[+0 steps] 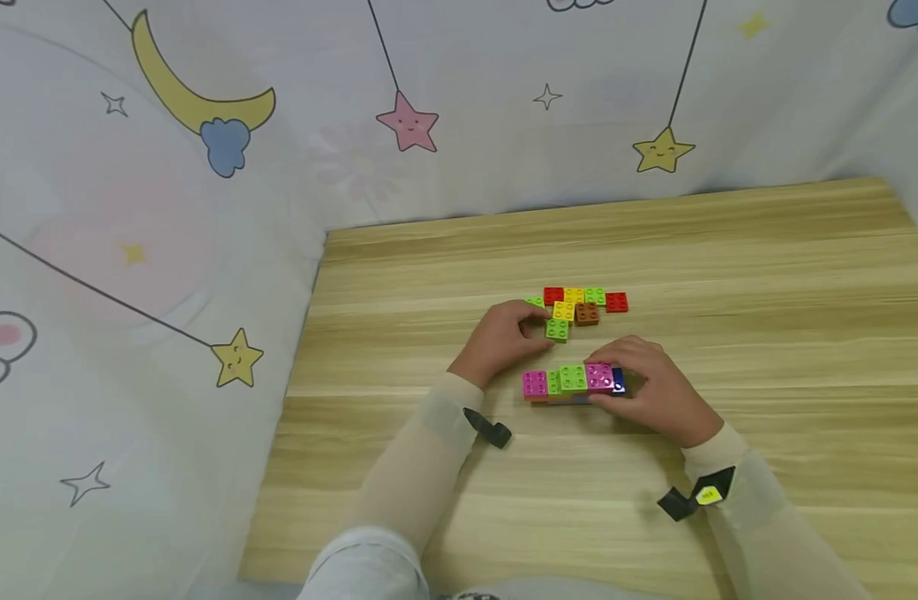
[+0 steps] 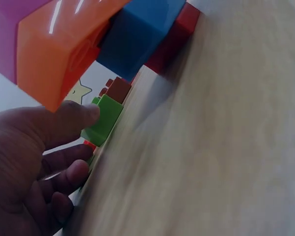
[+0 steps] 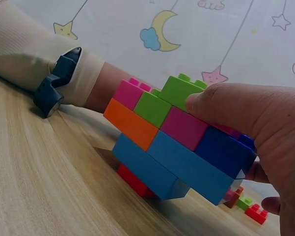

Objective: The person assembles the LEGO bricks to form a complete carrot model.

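A tiered stack of toy building bricks (image 1: 573,379) stands on the table, with pink, lime, orange, blue and red bricks in it. My right hand (image 1: 654,387) grips its right end, around the upper pink brick (image 1: 599,377). In the right wrist view the thumb (image 3: 206,101) lies against the upper bricks, above a dark blue brick (image 3: 226,150). Beyond the stack, my left hand (image 1: 507,333) reaches to a loose lime brick (image 1: 557,331), thumb and index finger apart at its left side. The left wrist view shows the thumb at this lime brick (image 2: 105,118); the index fingertip is hidden.
Several loose bricks lie close together behind the stack, among them a yellow brick (image 1: 564,311), a brown brick (image 1: 587,314) and a red brick (image 1: 616,302). A patterned white curtain (image 1: 489,167) hangs along the back and left edges of the wooden table (image 1: 766,275).
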Action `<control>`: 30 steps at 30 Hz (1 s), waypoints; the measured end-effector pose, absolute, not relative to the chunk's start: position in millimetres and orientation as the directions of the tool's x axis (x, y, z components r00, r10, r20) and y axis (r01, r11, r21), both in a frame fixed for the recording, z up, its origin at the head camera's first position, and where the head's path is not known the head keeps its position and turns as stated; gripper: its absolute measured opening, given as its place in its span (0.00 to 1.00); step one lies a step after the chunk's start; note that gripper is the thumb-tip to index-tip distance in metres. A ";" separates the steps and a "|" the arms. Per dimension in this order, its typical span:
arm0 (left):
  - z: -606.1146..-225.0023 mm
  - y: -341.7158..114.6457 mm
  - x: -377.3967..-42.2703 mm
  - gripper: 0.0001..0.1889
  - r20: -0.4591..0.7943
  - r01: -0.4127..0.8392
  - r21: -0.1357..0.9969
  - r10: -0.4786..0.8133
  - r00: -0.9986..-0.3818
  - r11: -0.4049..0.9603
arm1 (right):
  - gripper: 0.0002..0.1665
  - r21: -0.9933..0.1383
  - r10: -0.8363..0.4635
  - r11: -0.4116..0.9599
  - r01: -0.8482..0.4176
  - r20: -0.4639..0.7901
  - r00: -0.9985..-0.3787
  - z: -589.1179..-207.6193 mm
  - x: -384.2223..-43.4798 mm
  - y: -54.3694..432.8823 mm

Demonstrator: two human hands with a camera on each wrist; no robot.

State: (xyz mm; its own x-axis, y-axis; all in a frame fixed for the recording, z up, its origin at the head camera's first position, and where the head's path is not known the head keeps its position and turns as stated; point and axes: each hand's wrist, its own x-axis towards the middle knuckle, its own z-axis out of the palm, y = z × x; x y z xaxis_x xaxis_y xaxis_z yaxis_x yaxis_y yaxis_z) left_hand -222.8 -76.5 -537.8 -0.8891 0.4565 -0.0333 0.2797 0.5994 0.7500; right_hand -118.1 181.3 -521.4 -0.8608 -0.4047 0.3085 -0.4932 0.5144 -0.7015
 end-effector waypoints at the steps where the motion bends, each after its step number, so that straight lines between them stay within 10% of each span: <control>1: -536.9 -75.2 -223.1 0.22 -0.040 0.281 0.740 0.457 -0.888 0.611 | 0.25 -0.703 -0.404 0.515 -0.490 0.306 -0.862 -521.4 -118.2 181.6; 20: -521.1 -99.6 -205.8 0.15 0.005 0.210 0.844 0.384 -0.923 0.494 | 0.24 -0.737 -0.385 0.526 -0.424 0.238 -0.891 -520.4 -116.4 178.0; 30: -505.8 -122.8 -154.7 0.16 0.269 0.464 0.831 0.507 -0.819 0.307 | 0.25 -0.738 -0.384 0.520 -0.431 0.248 -0.889 -521.7 -116.0 178.6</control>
